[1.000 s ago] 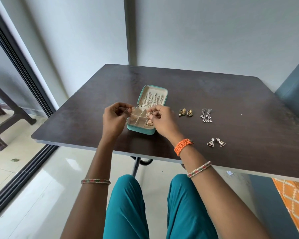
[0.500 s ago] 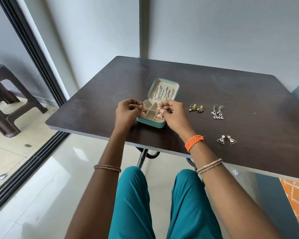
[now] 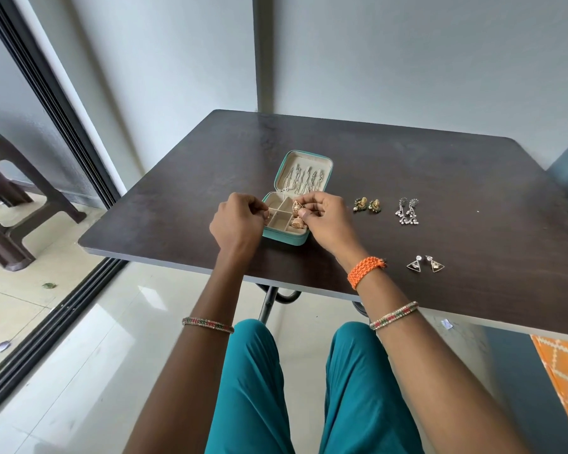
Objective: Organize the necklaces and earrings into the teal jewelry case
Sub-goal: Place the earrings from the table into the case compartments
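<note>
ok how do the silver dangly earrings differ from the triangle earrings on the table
The long silver dangling earrings are thin beaded strands, while the dark triangular earrings are flat framed triangles under a round stud. The dangling pair lies farther from the table edge, the triangular pair nearer it. Both pairs lie outside the open teal jewelry case.

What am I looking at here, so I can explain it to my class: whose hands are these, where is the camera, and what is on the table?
There is no machine: a person works with bare hands, filmed by a camera on their own head, looking forward and down.

On the dark table stands an open teal jewelry case, chains hanging in its lid and a gold earring in one compartment. The right hand pinches a second gold earring above the case. The left hand has curled fingers at the case's left edge; what it holds is unclear.

Three earring pairs wait on the table: gold studs, silver drops and triangles.
</note>
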`<move>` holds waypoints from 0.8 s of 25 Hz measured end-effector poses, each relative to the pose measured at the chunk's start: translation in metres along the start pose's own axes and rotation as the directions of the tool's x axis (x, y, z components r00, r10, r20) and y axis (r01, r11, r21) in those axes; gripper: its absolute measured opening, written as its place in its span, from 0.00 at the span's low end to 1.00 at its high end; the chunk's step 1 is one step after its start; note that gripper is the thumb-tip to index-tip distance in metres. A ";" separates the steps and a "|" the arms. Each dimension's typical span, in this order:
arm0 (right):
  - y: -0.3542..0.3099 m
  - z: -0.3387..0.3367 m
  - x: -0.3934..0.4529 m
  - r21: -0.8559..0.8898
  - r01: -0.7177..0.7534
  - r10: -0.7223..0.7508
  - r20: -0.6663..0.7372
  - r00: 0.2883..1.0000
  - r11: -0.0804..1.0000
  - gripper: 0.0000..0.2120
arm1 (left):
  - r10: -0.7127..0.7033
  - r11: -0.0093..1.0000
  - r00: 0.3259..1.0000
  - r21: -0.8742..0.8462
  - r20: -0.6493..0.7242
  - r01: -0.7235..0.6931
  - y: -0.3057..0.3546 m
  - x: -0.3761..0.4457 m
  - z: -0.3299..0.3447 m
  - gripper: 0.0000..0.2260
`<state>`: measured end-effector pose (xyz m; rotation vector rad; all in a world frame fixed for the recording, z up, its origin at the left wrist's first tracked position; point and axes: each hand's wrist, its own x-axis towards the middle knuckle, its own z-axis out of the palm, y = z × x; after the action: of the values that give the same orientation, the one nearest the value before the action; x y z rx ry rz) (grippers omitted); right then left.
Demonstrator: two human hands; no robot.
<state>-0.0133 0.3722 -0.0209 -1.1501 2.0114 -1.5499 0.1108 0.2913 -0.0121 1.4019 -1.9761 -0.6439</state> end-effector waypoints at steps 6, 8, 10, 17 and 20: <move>0.000 -0.002 0.001 0.047 -0.051 0.049 0.026 0.998 0.998 0.09 | -0.071 0.994 0.995 -0.090 -0.072 0.065 -0.005 -0.004 0.008 0.05; -0.004 -0.005 0.005 0.079 -0.111 0.106 0.056 0.993 0.991 0.08 | -0.147 0.969 0.989 -0.207 -0.031 0.137 -0.009 -0.006 0.007 0.03; -0.012 -0.008 0.009 0.115 -0.169 0.159 0.092 0.983 0.979 0.08 | -0.160 0.955 0.987 -0.256 -0.021 0.149 -0.015 -0.008 0.006 0.03; -0.033 0.017 0.014 0.141 -0.247 0.217 0.198 0.956 0.959 0.09 | -0.050 0.944 0.999 -0.327 -0.017 0.041 -0.031 -0.016 0.007 0.04; -0.029 0.024 0.018 0.057 -0.279 0.263 0.192 0.945 0.959 0.09 | 0.017 0.948 1.000 -0.318 0.013 -0.012 -0.032 -0.016 0.007 0.04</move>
<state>0.0032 0.3413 0.0014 -0.9029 1.8746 -1.3268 0.1298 0.2966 -0.0428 1.1865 -1.7949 -0.9239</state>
